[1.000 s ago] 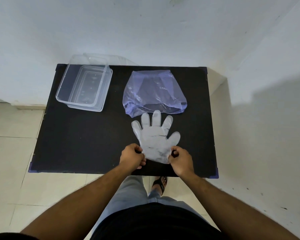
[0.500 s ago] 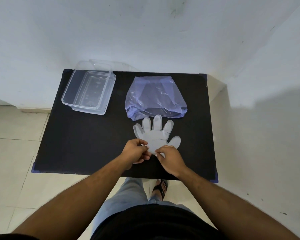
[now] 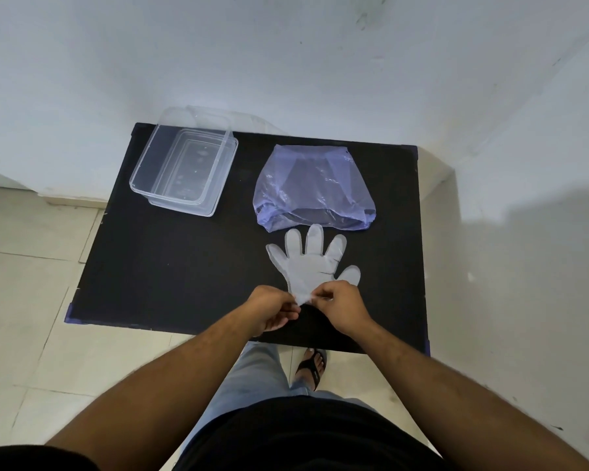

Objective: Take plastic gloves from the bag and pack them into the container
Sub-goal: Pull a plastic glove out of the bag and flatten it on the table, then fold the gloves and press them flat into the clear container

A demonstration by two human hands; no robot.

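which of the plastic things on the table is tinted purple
The bag, at the table's far right. The container at far left is colourless and clear, and the glove pinched by both hands is milky white.

Black table [image 3: 170, 266], white wall [image 3: 286, 62], tiled floor [image 3: 31, 283], black sandal [image 3: 312, 367]

Glove [image 3: 312, 266] cuff bunched between fingertips of left hand [image 3: 271, 311] and right hand [image 3: 346, 309]; cuff edge hidden behind them. Bag [image 3: 313, 188] contents, upper centre: unreadable through purple film. Container [image 3: 184, 168] far rim, upper left: blends into wall, outline unclear. Both forearms cut off at bottom edge of frame.
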